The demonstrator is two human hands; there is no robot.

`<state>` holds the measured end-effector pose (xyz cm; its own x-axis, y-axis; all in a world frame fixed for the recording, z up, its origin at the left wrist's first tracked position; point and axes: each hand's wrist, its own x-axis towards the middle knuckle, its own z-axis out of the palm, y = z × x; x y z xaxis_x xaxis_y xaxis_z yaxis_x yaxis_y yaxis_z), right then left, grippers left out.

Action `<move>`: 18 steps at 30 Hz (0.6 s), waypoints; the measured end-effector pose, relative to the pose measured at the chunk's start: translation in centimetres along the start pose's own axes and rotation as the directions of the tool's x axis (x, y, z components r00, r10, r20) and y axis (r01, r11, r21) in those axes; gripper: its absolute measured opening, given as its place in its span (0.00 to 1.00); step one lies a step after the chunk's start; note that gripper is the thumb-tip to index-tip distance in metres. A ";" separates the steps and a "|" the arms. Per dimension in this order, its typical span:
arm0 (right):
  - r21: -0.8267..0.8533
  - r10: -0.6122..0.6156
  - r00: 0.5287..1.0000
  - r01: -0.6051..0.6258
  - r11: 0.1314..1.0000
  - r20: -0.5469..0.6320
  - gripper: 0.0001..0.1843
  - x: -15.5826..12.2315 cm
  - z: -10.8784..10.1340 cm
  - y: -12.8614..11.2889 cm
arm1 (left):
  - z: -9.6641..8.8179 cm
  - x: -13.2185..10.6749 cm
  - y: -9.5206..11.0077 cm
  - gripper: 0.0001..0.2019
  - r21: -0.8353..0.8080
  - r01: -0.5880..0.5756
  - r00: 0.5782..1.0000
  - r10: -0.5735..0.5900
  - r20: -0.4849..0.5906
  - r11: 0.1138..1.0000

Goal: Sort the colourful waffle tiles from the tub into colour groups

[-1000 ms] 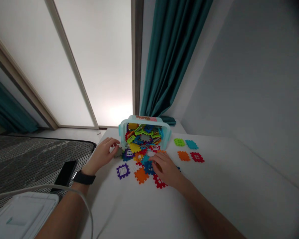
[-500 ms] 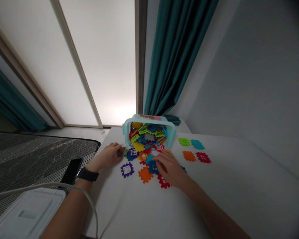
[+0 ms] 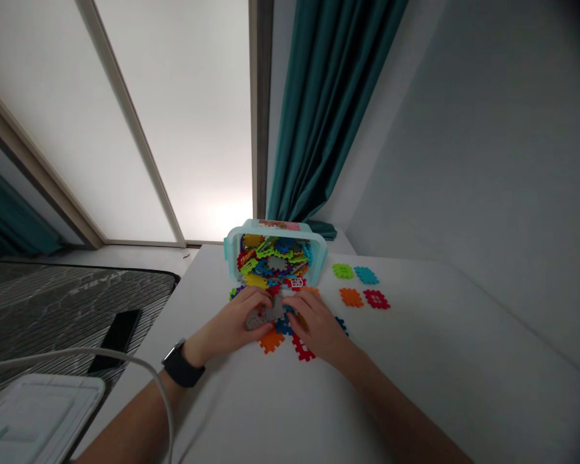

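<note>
Both hands are close together over a pile of notched plastic puzzle tiles. My left hand [image 3: 239,320], wearing a black watch, has thumb and fingers closed on a grey tile [image 3: 256,318]. My right hand [image 3: 321,325] is curled, its fingertips beside another grey piece [image 3: 274,310]; what lies under its fingers is mostly hidden. Below the hands are a blue tile [image 3: 284,326], an orange tile [image 3: 271,341] and a red tile [image 3: 303,348]. Just behind, a pale turquoise tub [image 3: 318,265] lies on its side, filled with mixed tiles.
On the white table [image 3: 280,412], to the right, lie a green tile [image 3: 343,270], a turquoise tile [image 3: 366,275], an orange tile [image 3: 351,297] and a red tile [image 3: 377,299]. A phone [image 3: 118,338], a white lid [image 3: 38,412] and a cable [image 3: 145,364] are at left.
My left hand has moved right from the pile's left edge, bringing a grey tile in front of the tub. My right hand stays over the pile. The view has shifted slightly.
</note>
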<state>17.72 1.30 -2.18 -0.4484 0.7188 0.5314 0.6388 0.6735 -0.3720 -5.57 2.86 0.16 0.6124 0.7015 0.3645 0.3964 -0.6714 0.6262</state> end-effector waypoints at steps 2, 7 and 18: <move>0.021 -0.004 1.000 0.004 1.000 0.001 0.13 0.0 0.0 0.1 | 0.3 0.0 0.3 0.08 -0.037 0.003 1.000 -0.002 0.016 0.999; 0.222 0.079 0.996 -0.068 0.973 -0.041 0.04 0.2 0.1 -0.1 | 0.9 -0.1 0.5 0.10 -0.101 0.116 0.993 -0.113 0.030 0.988; 0.644 0.419 0.891 -0.425 0.636 0.174 0.13 0.6 1.1 0.1 | 2.2 -0.4 -0.7 0.26 0.153 0.024 0.987 0.001 -0.161 0.988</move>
<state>16.88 1.99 -2.72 -0.2403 0.9529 0.1850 0.1940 0.2339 -0.9527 -4.56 2.50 -1.93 0.4943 0.7305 0.4712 0.5111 -0.6827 0.5223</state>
